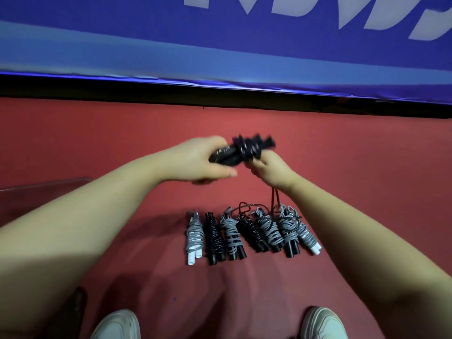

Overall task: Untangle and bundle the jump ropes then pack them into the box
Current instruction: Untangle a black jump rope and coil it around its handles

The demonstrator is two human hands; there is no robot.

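Seven wound bundles (232,236) sit in a row toward the floor's (367,155) near edge. Above them, your left hand (208,162) clamps the black rope (247,148); right hand (269,171) fingers curl round its tail (274,199). Wind tight; keep that tail off the row.

Red floor (367,167) is lying open left, right and beyond the bundle row (231,234); loose black cord (273,196) is draping over its right half; blue barrier (220,45) is blocking farther beyond.
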